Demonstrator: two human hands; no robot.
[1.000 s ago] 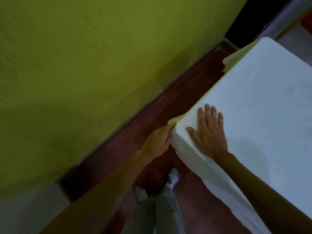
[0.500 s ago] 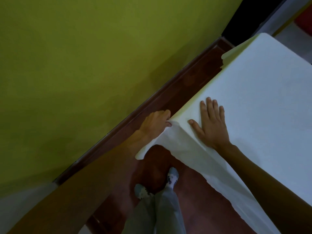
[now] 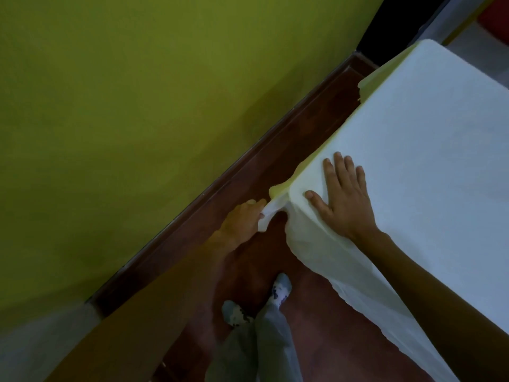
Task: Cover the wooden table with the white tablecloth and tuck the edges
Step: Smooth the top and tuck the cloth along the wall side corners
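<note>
The white tablecloth (image 3: 429, 150) lies smooth over the whole table top at the right; the wood beneath is hidden. Its edge hangs down along the near side. My right hand (image 3: 344, 197) rests flat, fingers spread, on the cloth just inside the near left corner. My left hand (image 3: 242, 221) is off the corner over the floor, its fingers closed on the loose corner flap of the cloth, which bunches between hand and table.
A yellow-green wall (image 3: 137, 119) with a dark red skirting (image 3: 248, 175) runs close along the table's left side, leaving a narrow strip of red floor (image 3: 325, 312). My feet in grey socks (image 3: 279, 292) stand by the corner. A dark opening (image 3: 394, 34) lies beyond.
My left hand held the corner flap pulled out wide half a second ago; now the flap is gathered closer to the table corner. My right hand stays flat on the cloth.
</note>
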